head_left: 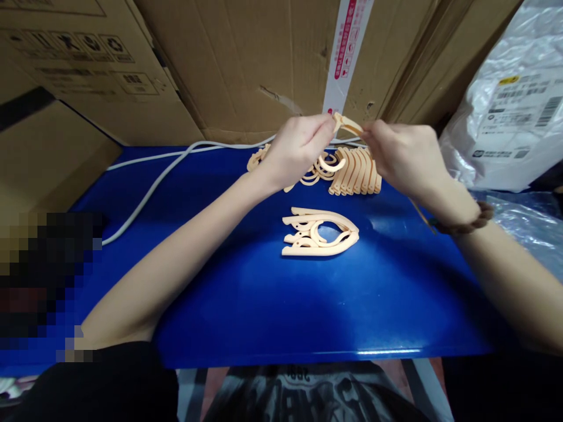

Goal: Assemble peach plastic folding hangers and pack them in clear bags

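Both hands are raised over the back of the blue table, fingers closed. My left hand (303, 138) pinches one end of a peach plastic hanger arm (350, 124). At its other end, my right hand (398, 152) grips the same piece; the fingers cover part of it. Below them lies a neat row of curved hanger arms (355, 171). Beside the row, loose rounded hanger hooks (324, 170) are piled, partly hidden behind my left hand. Closer to me, folded peach hangers (316, 251) rest flat together, their tips pointing right.
Cardboard boxes (246, 70) stand along the back of the blue table (264, 305). A white cable (153, 196) runs across the left and behind the parts. On the right sit a white plastic parcel (505, 123) and clear plastic wrap (528, 228).
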### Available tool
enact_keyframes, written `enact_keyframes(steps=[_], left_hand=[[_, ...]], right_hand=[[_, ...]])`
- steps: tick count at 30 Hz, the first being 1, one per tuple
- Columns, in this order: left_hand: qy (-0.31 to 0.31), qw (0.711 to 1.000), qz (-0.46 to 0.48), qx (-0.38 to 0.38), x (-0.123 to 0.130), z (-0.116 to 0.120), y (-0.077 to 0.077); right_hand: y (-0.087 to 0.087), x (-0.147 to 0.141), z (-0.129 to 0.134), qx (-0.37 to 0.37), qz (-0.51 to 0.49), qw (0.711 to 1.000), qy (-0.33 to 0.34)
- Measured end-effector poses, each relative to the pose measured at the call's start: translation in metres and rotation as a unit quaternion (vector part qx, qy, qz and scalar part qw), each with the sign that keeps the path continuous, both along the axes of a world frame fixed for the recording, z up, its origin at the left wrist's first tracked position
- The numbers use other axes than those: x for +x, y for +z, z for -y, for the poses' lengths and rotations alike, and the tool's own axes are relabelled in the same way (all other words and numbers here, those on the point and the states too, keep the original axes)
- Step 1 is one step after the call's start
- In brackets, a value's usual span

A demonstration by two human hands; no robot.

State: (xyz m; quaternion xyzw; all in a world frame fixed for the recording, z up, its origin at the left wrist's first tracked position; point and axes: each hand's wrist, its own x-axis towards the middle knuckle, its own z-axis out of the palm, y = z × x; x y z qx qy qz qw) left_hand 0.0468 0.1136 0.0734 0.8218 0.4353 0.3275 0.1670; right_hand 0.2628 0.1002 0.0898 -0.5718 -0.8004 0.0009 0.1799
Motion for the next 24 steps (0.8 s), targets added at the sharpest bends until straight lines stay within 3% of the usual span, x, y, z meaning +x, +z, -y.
enact_keyframes(steps=[2,4,8,12,15,20,22,24], left_hand=[[0.017,1.0,-0.012,0.008,0.006,0.002,-0.01],[0.026,1.0,-0.01,0.007,0.012,-0.002,-0.021],[0.051,0.997,0.012,-0.053,0.021,-0.03,-0.038],[0.072,0.988,-0.021,-0.138,0.025,-0.062,-0.045],[0.089,0.985,-0.038,-0.144,0.028,-0.069,-0.044],[0.148,0.986,-0.046,-0.053,0.031,-0.053,-0.034],[0.113,0.987,0.032,-0.105,0.029,-0.043,-0.025],[0.014,0.953,0.146,-0.264,0.024,-0.034,-0.015]], right_hand=[[-0.004,-0.003,-0.002,-0.035,-0.028,0.999,0.012],[-0.007,-0.004,-0.005,-0.096,-0.157,0.983,0.021],[-0.005,-0.002,-0.009,-0.154,-0.416,0.896,0.03],[0.0,0.001,-0.01,-0.135,-0.479,0.866,0.055],[0.001,0.003,-0.012,-0.12,-0.491,0.862,0.049],[0.0,0.005,-0.02,-0.056,-0.551,0.832,0.033],[-0.002,0.006,-0.024,-0.001,-0.57,0.821,0.027],[-0.005,0.008,-0.028,0.057,-0.575,0.816,0.025]])
